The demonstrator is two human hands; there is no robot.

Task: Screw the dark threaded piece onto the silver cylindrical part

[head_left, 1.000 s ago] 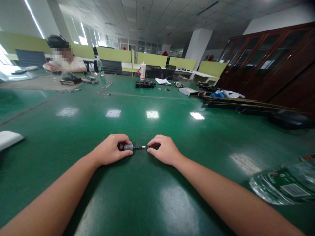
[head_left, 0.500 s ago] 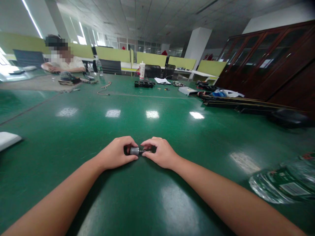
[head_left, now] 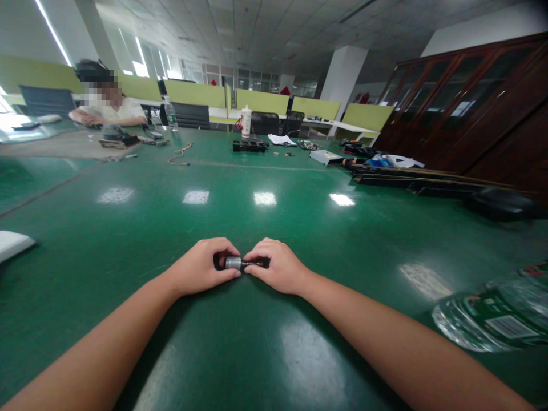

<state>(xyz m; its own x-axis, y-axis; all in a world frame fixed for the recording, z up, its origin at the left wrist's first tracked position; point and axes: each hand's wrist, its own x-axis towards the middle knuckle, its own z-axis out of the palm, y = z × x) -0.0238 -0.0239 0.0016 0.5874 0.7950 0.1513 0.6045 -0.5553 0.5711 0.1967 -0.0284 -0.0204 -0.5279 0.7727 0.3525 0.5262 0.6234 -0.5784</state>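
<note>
A short silver-grey cylinder [head_left: 233, 262] lies sideways, low over the green table [head_left: 265, 325], and could be a small motor. From its right end runs a thin dark ridged shaft [head_left: 257, 263]. My left hand [head_left: 201, 265] curls around the cylinder, with thumb below and fingers above; its left end looks dark inside my grip. Thumb and fingers of my right hand [head_left: 280, 265] close on the shaft beside the cylinder's right end. The fingertips of both hands nearly meet there. Exact contact of the fingertips is too small to make out.
A clear plastic bottle [head_left: 492, 319] lies at the right. At the left edge is a white object [head_left: 15, 244]. Farther back are a black part [head_left: 249, 146], a white cup [head_left: 246, 121], a cable [head_left: 180, 154] and long dark strips [head_left: 411, 181]. Another person [head_left: 109, 103] sits far left.
The fingertips of my right hand have shifted slightly left along the shaft, closer to the cylinder. My left hand keeps its grip in nearly the same place.
</note>
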